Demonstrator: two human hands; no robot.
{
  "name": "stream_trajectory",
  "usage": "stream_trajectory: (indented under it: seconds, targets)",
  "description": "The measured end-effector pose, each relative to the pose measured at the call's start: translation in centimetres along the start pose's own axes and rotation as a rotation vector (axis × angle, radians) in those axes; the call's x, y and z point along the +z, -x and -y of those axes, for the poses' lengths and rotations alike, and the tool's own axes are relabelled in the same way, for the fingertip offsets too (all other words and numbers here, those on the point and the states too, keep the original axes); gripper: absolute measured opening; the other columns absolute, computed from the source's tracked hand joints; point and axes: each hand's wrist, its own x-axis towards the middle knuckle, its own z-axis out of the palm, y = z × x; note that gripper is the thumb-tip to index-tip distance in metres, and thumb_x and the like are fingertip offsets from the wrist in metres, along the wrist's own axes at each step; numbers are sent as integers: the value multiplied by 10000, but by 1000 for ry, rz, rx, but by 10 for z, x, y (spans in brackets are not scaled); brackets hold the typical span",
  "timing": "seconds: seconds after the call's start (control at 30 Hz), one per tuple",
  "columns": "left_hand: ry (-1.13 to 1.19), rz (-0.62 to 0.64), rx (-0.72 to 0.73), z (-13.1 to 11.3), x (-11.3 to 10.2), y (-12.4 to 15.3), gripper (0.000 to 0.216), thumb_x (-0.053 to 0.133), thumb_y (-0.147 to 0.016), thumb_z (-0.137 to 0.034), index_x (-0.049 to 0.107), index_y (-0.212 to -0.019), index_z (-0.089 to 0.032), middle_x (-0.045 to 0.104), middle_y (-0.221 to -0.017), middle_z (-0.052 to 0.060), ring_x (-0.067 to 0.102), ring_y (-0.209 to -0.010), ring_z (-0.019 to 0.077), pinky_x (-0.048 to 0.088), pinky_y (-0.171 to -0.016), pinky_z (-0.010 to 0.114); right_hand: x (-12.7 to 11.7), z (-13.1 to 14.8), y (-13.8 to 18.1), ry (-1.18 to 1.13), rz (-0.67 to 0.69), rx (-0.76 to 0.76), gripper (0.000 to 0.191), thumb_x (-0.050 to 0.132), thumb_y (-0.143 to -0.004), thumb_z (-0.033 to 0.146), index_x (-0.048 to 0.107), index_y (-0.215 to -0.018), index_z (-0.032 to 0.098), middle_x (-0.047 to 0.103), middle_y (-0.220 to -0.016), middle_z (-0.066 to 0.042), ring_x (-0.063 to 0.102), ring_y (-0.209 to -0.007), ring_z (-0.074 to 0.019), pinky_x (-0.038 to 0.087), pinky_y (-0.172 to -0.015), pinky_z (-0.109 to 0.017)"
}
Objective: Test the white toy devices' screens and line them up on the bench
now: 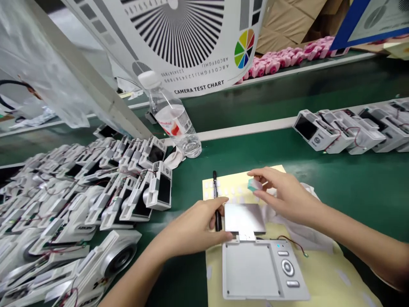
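A white camera back shell (pixel 255 266) with round buttons lies on a yellow sheet (pixel 322 283), and a flat grey screen panel (pixel 244 217) joins its top edge. My left hand (pixel 194 228) rests at the panel's left edge, fingers curled beside a black pen (pixel 216 200) that lies on the sheet. My right hand (pixel 284 192) hovers over the sheet's far end and pinches a small teal block (pixel 254 184) between thumb and fingers. Small white stickers dot the sheet near the pen.
Several white camera bodies (pixel 96 204) with loose wires are heaped at the left. More of them (pixel 348 128) line the right. A plastic water bottle (pixel 174 117) stands behind the sheet. A camera test chart (pixel 191 38) leans at the back, with pink parts (pixel 287 55) beyond.
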Motion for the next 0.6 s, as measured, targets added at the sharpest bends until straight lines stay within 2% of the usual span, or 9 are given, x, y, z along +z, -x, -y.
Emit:
stream_trajectory:
  seconds: [0.1, 0.3, 0.43, 0.53, 0.6]
  targets:
    - [-34, -17, 46, -4, -1, -2, 541, 662, -648, -308, 501, -1146, -169, 560, -701, -10, 530, -606, 152, 399, -511, 226, -2, 5, 13, -98, -28, 24, 233, 483, -788, 237, 580, -997, 203, 602, -959, -50, 587, -820, -148, 517, -665, -263]
    - [-13, -146, 341, -6, 8, 3, 507, 668, -610, -175, 486, -1082, -205, 571, -844, -5, 541, -746, 146, 460, -675, 251, -3, 14, 33, -195, -145, 10, 222, 504, -806, 280, 590, -1008, 253, 625, -928, -33, 605, -754, -145, 529, -671, -269]
    - [-75, -318, 524, -7, 14, 14, 504, 637, -618, -152, 468, -1092, -185, 599, -960, 17, 562, -862, 153, 468, -790, 255, -5, 13, 51, -218, -153, -31, 266, 487, -829, 294, 559, -1084, 309, 610, -1014, -38, 609, -847, -177, 537, -663, -273]
    - [-161, -426, 599, -11, 16, 20, 409, 593, -661, -127, 499, -1057, -164, 620, -903, 16, 568, -842, 151, 472, -812, 266, -3, 10, 63, -217, -128, -48, 311, 514, -808, 264, 551, -1112, 321, 610, -1031, -40, 588, -938, -209, 535, -730, -308]
    - [-207, -468, 598, -15, 16, 23, 345, 546, -705, -110, 514, -1044, -165, 633, -850, 10, 573, -799, 154, 488, -772, 284, 0, 9, 67, -240, -167, -25, 298, 575, -757, 307, 595, -1054, 301, 636, -959, -51, 599, -893, -229, 536, -724, -339]
